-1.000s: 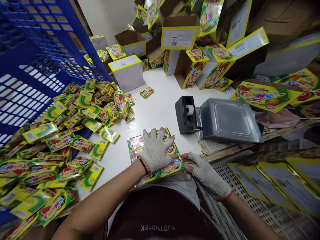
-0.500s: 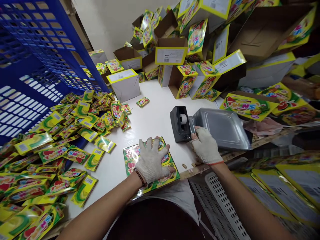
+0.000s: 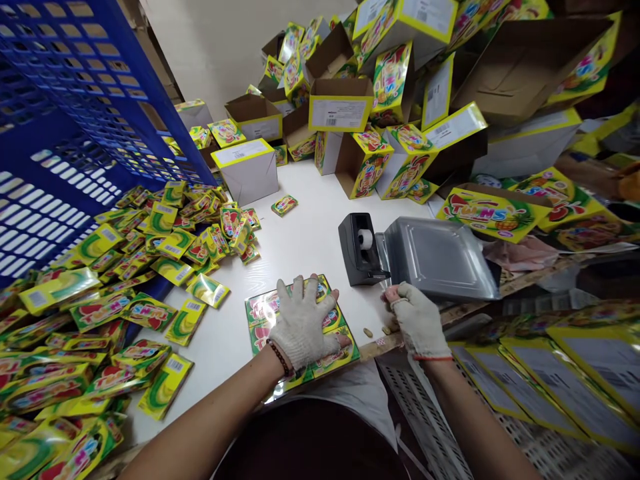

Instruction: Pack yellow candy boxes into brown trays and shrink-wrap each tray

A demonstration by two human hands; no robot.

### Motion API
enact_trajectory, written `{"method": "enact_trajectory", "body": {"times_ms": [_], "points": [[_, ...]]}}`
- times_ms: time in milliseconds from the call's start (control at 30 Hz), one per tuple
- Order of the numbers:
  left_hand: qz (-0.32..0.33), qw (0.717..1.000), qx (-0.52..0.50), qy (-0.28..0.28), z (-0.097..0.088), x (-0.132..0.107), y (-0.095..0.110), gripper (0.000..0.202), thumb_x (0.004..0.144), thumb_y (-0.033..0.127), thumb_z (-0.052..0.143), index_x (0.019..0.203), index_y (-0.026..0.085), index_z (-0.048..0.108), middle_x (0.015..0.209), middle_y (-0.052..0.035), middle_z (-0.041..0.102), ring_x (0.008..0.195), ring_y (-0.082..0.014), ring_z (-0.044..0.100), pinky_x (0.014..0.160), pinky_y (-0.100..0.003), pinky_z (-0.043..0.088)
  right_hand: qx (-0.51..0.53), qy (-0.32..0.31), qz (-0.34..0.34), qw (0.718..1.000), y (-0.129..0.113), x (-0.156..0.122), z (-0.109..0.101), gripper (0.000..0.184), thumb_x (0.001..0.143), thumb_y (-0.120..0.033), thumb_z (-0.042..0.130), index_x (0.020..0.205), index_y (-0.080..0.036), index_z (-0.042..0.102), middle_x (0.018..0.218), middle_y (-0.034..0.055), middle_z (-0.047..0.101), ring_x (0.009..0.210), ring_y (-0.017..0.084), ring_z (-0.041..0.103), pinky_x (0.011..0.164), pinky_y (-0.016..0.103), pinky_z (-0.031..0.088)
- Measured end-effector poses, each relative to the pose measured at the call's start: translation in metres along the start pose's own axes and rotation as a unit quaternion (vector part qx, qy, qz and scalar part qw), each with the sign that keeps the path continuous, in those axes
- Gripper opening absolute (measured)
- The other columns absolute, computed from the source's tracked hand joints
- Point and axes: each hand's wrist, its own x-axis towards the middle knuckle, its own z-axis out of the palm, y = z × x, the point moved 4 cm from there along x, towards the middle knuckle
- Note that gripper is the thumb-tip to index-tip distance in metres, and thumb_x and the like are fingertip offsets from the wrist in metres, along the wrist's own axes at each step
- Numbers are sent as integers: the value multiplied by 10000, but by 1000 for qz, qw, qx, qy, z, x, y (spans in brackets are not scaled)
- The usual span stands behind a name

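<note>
My left hand, in a white glove with bare fingertips, lies flat with fingers spread on a shiny wrapped block of TWINS packs at the table's front edge. My right hand, gloved the same way, is closed in a pinch just below the cutting end of a black tape dispenser. A thin clear strip of tape shows between the dispenser and those fingertips. A white roll sits in the dispenser. Right beside it stands a grey metal tray.
Loose small TWINS packs spill from a tipped blue plastic crate on the left. Open cartons are heaped at the back. One small pack lies alone mid-table. Below the right edge are stacked cartons.
My right hand has drawn back from the dispenser's end toward me, its fingers now pinched on the tape. My left hand stays on the block.
</note>
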Motion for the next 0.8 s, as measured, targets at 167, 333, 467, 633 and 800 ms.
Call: {"method": "enact_trajectory", "body": {"times_ms": [167,333,467,633,800], "points": [[3,1000,7,5,1,0,0,864,746,824,596,1452,329,538,1545,-192,427,1384,-507,350,1089,-795,160,40,-51,46,997,28,16,25,261,827,-458,453,739,-227,536,730,62,656,711,194,623,644,290,483],[4,1000,3,11,0,-1,0,891,741,821,605,1465,308,527,1545,-190,427,1382,-498,369,1130,-731,194,-1,-127,24,992,26,23,19,215,708,-393,570,579,-224,535,527,-6,515,566,156,462,541,282,354],[10,1000,-4,17,2,-1,-1,893,743,806,617,1469,293,527,1546,-189,425,1387,-492,365,1150,-704,200,53,-334,-75,938,-5,12,19,349,783,-524,576,626,-214,543,601,-10,549,587,145,473,567,280,372],[22,1000,1,19,0,-1,-3,872,778,795,584,1476,276,522,1539,-210,419,1383,-501,373,1142,-703,224,59,-510,-168,842,-39,18,44,388,789,-531,626,622,-196,525,604,-27,526,600,125,457,587,266,345],[13,999,8,40,-2,0,-1,518,947,537,523,1416,323,574,1494,-162,474,1336,-428,439,1116,-666,307,73,-552,-151,817,-34,34,71,415,695,-497,744,571,-182,506,549,-73,429,569,86,367,542,232,268]]}}
